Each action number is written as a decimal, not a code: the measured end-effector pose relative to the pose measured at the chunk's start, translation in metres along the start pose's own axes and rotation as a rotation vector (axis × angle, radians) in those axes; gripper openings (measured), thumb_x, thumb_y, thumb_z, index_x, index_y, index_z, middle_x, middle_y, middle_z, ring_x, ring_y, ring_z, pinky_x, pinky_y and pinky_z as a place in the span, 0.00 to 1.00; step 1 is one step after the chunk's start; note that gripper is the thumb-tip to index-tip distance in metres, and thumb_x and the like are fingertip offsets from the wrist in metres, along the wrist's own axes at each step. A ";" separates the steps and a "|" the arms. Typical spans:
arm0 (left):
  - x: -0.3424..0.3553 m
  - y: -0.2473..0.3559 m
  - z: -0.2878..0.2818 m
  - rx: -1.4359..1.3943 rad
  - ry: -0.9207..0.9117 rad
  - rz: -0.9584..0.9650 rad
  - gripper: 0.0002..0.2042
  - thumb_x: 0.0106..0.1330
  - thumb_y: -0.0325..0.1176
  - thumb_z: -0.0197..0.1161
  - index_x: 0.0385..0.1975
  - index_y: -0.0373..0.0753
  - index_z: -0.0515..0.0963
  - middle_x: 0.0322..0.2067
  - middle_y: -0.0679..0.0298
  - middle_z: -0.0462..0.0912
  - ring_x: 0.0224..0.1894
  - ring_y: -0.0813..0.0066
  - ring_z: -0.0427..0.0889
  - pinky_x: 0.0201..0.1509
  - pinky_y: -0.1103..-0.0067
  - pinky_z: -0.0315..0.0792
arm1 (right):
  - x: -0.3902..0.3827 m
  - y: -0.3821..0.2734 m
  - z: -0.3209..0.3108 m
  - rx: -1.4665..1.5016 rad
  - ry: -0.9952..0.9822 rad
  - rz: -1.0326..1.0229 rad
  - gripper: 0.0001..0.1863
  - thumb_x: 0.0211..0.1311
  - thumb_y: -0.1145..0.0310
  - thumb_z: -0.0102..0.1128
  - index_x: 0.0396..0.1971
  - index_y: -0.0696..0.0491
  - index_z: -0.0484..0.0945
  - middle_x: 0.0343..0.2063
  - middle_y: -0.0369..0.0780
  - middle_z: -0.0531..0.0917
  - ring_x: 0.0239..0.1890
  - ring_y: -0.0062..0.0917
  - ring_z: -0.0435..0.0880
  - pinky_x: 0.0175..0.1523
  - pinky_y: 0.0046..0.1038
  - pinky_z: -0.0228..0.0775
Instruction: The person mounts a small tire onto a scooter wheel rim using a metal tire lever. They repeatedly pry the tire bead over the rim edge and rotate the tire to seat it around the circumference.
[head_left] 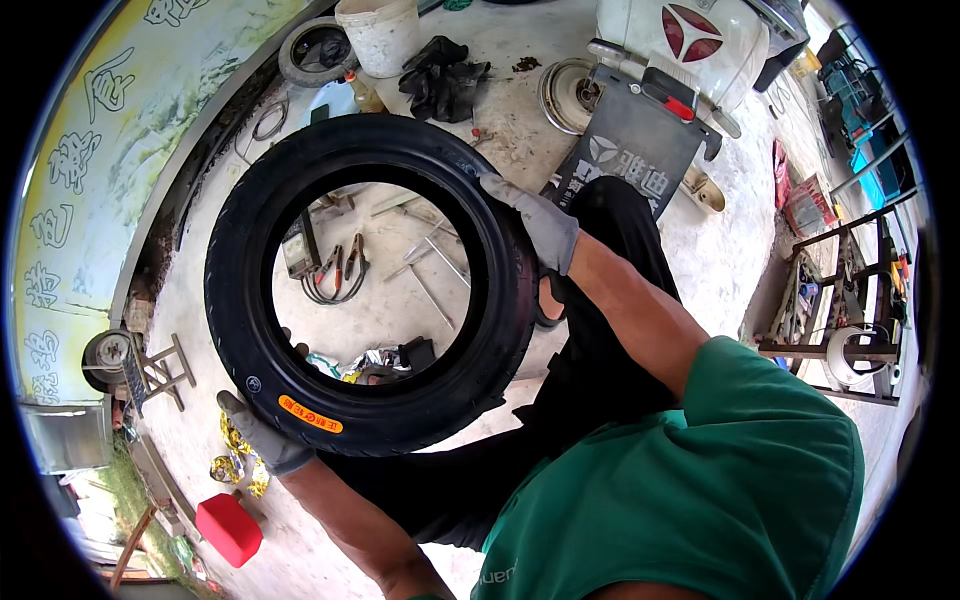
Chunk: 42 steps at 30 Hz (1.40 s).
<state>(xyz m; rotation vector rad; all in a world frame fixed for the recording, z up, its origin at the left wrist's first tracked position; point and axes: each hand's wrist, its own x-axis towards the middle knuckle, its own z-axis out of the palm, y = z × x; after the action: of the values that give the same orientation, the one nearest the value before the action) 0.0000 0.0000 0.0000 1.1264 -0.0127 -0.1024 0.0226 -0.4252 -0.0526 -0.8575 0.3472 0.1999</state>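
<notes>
Left hand and right hand, grey-gloved, grasp black tyre, opposite sides. Orange printed label on lower sidewall.

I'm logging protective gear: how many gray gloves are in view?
2. One gray glove on the left hand, at the lower left of the black tyre; the other on the right hand, at its upper right. More could be hidden.

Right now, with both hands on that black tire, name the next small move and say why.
Probably ease the tire toward the round metal rim near the white scooter: the left hand and the right hand hold it from roughly opposite sides, and that rim appears to have no tire around it.
</notes>
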 end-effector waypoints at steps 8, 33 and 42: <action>0.009 -0.032 -0.018 -0.266 -0.144 -0.054 0.42 0.75 0.70 0.40 0.79 0.44 0.56 0.71 0.40 0.68 0.64 0.43 0.80 0.57 0.52 0.85 | -0.005 0.007 0.010 -0.329 0.068 -0.057 0.35 0.75 0.45 0.61 0.69 0.57 0.74 0.65 0.36 0.81 0.64 0.20 0.78 0.71 0.21 0.64; 0.006 -0.052 -0.028 -0.091 0.178 0.083 0.33 0.82 0.58 0.45 0.71 0.33 0.69 0.62 0.50 0.80 0.62 0.59 0.80 0.73 0.67 0.70 | 0.032 0.044 -0.047 -0.223 0.027 -0.468 0.33 0.84 0.55 0.41 0.74 0.67 0.61 0.75 0.49 0.66 0.78 0.33 0.62 0.83 0.33 0.47; 0.015 -0.059 -0.010 -0.093 0.415 0.044 0.30 0.84 0.55 0.43 0.73 0.37 0.68 0.67 0.61 0.75 0.67 0.67 0.74 0.76 0.70 0.65 | 0.019 0.040 -0.038 -0.330 0.050 -0.568 0.29 0.83 0.59 0.44 0.72 0.66 0.65 0.71 0.47 0.72 0.74 0.31 0.68 0.81 0.34 0.52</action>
<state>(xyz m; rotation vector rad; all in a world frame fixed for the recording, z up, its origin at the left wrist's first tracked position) 0.0109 -0.0175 -0.0575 1.0363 0.3342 0.1696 0.0192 -0.4282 -0.1109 -1.2538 0.1055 -0.3011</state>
